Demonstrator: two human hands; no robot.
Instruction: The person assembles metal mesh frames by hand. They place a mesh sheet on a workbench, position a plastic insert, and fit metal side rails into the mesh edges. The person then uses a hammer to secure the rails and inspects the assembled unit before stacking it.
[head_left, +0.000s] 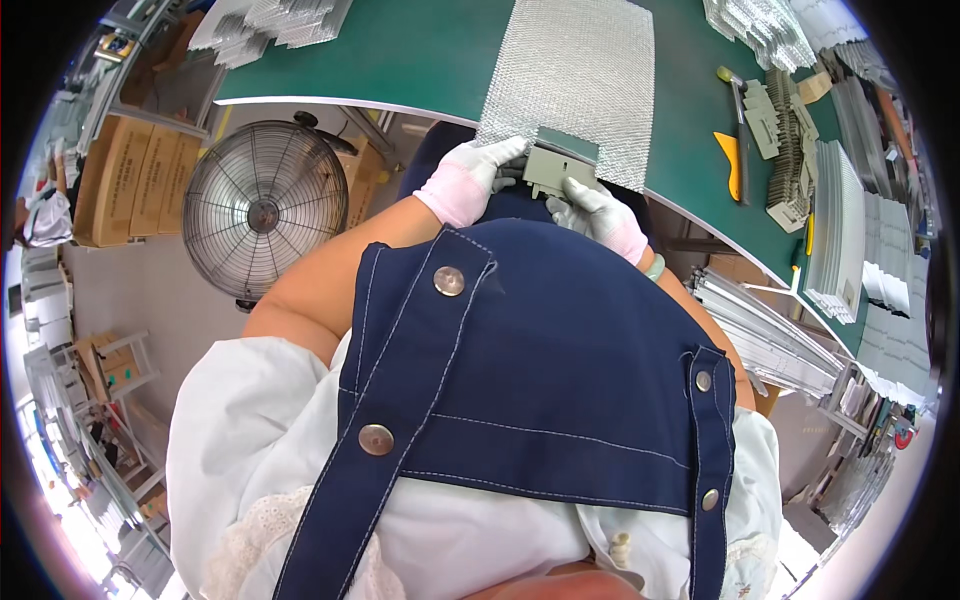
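Observation:
Between my hands, at the front edge of the bubble wrap, is a grey-beige plastic plate [556, 174] with a small slot and short tabs along its lower edge. A darker green strip shows along its upper side. My right hand [602, 217], in a pale glove, grips the plate's lower right corner with the thumb on top. At the plate's left edge, my left hand [468, 182], gloved in white and pink, holds it with the thumb above and the fingers partly hidden. A sheet of silvery bubble wrap [575, 75] lies flat on the green table beyond.
On the green table [420, 60] at right lie a hammer [740, 130], a yellow-handled tool [727, 160] and stacked grey-beige plastic parts [790, 150]. White panels [835, 230] stand farther right. A floor fan [265, 215] and cardboard boxes [135, 180] are at left.

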